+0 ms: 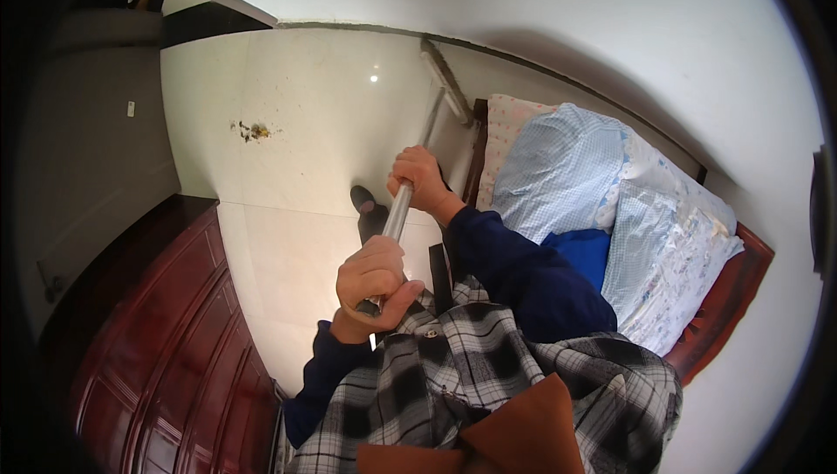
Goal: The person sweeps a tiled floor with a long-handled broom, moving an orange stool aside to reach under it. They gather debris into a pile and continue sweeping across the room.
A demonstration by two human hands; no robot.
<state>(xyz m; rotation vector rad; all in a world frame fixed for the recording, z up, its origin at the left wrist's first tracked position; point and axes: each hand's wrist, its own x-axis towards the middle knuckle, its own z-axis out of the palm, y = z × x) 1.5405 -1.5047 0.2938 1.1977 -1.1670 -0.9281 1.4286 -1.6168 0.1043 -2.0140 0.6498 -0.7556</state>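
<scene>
Both of my hands grip the silvery pole of a flat mop (398, 217) that slants away across the floor. My left hand (373, 280) is wrapped around the near end of the pole, close to my body. Farther along, my right hand (418, 179) is closed round the pole. At the far end, the narrow head, pale with a dark grey edge, rests on the tiles near the wall and the bed's corner. A small heap of dark and yellowish debris (255, 131) lies on the floor to the left, apart from the mop.
A bed (754, 269) with a dark red wooden end stands at the right, bearing blue checked and flowered bedding (558, 169). A dark red panelled cabinet (174, 326) fills the lower left. Pale floor tiles (296, 256) lie between them. A white wall (567, 3) rises beyond.
</scene>
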